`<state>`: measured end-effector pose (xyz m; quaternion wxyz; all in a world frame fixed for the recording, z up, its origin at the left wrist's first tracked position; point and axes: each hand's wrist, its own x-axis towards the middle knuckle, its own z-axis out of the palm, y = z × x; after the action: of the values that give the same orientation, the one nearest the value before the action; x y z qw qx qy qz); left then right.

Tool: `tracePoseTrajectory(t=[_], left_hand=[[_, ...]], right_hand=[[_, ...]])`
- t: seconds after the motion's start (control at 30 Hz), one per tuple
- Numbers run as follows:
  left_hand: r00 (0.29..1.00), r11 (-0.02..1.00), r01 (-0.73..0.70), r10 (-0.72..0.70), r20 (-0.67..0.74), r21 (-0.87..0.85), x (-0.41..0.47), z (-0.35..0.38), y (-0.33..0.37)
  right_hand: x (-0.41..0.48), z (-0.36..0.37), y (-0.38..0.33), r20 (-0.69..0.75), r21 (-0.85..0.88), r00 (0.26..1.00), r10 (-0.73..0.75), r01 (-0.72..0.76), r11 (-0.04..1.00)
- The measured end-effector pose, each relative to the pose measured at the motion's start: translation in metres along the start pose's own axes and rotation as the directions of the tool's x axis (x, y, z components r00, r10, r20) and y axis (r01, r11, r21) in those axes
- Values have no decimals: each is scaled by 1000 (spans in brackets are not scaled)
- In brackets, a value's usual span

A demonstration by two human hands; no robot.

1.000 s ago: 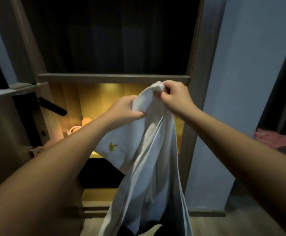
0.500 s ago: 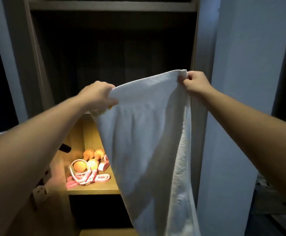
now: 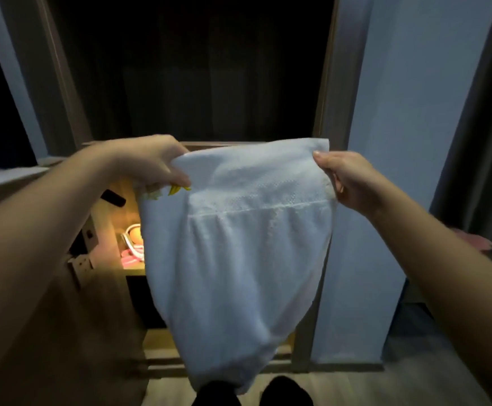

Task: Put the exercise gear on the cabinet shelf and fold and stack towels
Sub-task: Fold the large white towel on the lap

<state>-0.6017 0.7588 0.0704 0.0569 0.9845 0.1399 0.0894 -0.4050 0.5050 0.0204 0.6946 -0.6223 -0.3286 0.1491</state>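
I hold a white textured terry towel (image 3: 239, 253) stretched between my hands, left hand (image 3: 148, 162) and right hand (image 3: 347, 180) each pinching a top corner; below my left hand, pink-and-orange exercise gear (image 3: 133, 244) lies on the lit wooden cabinet shelf (image 3: 135, 271).
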Motion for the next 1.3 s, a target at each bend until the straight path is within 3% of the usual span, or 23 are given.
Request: tracePoseTrajectory(t=[0.17,0.33,0.43,0.57,0.7,0.77,0.87,1.0,1.17,1.3], left_hand=[[971,988,-7,43,237,-153,-29,70,-5],[869,955,26,125,479,-296,-56,174,-12],[791,942,65,152,593,-329,-74,248,-7],[784,991,84,1,621,-108,-97,342,6],[853,977,177,-92,514,-119,-125,390,8],[902,957,209,-109,419,-201,-136,401,5],[969,935,156,-81,235,-319,-150,409,6],[995,960,83,-95,-32,-269,-170,404,16],[997,969,-9,-11,-79,-248,-190,382,33],[999,963,-38,38,-5,-268,-203,365,40]], right_hand=[[-58,-5,68,53,107,954,296,-300,948],[-118,-11,151,124,172,786,605,-618,767],[-148,-13,211,-111,-18,741,662,-668,744],[-177,-7,287,-242,-419,781,575,-619,664],[-198,5,340,-333,-586,815,475,-573,572],[-204,8,353,-346,-578,805,482,-588,566],[-205,6,359,-326,-571,795,511,-596,564],[-202,5,359,-309,-630,797,519,-580,517],[-205,2,359,-278,-595,826,490,-549,587],[-209,3,356,-263,-551,867,423,-495,672]])
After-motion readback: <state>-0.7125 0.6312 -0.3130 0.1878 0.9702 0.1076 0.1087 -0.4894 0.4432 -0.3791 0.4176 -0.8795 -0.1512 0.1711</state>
